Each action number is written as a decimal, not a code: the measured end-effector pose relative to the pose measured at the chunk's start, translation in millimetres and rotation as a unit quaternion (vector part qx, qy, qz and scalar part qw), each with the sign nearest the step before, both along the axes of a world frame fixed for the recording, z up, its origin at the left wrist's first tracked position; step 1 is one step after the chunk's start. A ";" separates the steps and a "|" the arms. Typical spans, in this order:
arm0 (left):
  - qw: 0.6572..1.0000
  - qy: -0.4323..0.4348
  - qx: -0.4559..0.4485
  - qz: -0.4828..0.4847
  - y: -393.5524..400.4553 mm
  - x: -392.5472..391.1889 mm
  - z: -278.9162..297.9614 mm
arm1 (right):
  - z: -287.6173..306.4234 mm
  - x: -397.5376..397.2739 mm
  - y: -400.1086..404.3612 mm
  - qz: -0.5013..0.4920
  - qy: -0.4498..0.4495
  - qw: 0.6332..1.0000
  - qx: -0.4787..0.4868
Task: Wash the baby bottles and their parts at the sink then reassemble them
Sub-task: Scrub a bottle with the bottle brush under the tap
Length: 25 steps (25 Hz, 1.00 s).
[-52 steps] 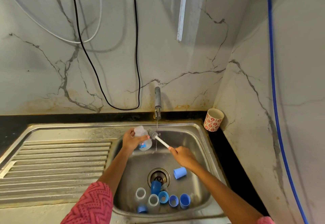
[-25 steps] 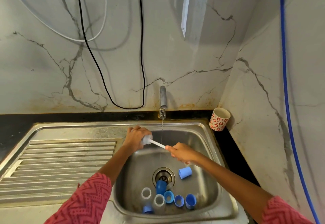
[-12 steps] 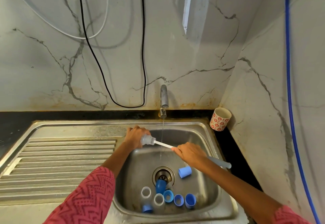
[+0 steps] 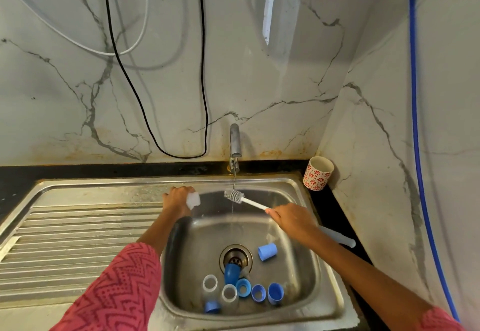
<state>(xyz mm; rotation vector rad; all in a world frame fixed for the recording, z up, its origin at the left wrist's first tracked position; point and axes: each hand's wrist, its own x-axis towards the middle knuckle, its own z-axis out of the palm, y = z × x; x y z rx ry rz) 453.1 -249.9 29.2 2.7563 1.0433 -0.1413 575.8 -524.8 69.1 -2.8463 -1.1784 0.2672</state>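
My left hand [image 4: 178,200] grips a clear baby bottle [image 4: 194,200] at the sink's back left, its open mouth facing right. My right hand [image 4: 291,218] holds the white handle of a bottle brush [image 4: 235,196], whose grey bristle head is out of the bottle and under the thin stream from the tap [image 4: 235,143]. In the steel sink [image 4: 298,273] lie several parts: a blue cap [image 4: 267,251] right of the drain, a dark blue cap [image 4: 232,273] on the drain, two clear bottles [image 4: 229,294], and blue rings [image 4: 258,292] along the front.
A ribbed drainboard [image 4: 78,239] stretches to the left. A red-patterned cup [image 4: 318,176] stands in the back right corner on the black counter. A pale translucent stick-like object [image 4: 337,236] lies on the counter right of the sink. Cables hang on the marble wall.
My right hand pulled the brush out of the bottle and moved it right under the running water. My left hand stayed at the back left with the bottle.
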 end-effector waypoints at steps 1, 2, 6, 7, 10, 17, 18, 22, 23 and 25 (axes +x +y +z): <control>1.000 -0.010 -0.018 0.003 -1.9 0.3 -0.2 | 0.6 0.8 2.3 -0.001 0.001 1.000 0.010; 0.999 -0.024 -0.040 0.001 -10.2 3.2 0.5 | -1.2 -2.7 9.3 0.002 0.008 1.000 0.021; 0.974 -0.144 -0.163 0.064 -33.1 21.5 -3.5 | -25.2 -18.0 26.0 -0.034 0.066 0.997 0.035; 0.970 -0.159 -0.169 0.077 -30.3 20.3 -1.6 | -31.6 -12.7 19.5 -0.053 0.078 0.995 0.038; 0.975 -0.140 -0.157 0.076 -21.8 13.9 -0.8 | -31.9 -13.4 12.6 -0.070 0.119 0.988 0.069; 0.966 -0.164 -0.181 0.080 -43.8 15.0 -2.8 | -39.7 -23.4 20.4 -0.122 0.139 0.981 0.066; 0.966 -0.162 -0.183 0.081 -44.3 14.4 -3.4 | -38.7 -26.0 21.7 -0.112 0.145 0.980 0.084; 0.962 -0.166 -0.200 0.079 -55.3 14.2 -9.4 | -44.3 -39.4 27.8 -0.098 0.159 0.978 0.090; 0.959 -0.175 -0.208 0.079 -56.6 14.2 -8.4 | -46.4 -36.7 24.9 -0.111 0.156 0.979 0.073; 0.953 -0.190 -0.219 0.092 -54.1 13.3 -6.2 | -47.6 -30.9 19.3 -0.129 0.158 0.977 0.062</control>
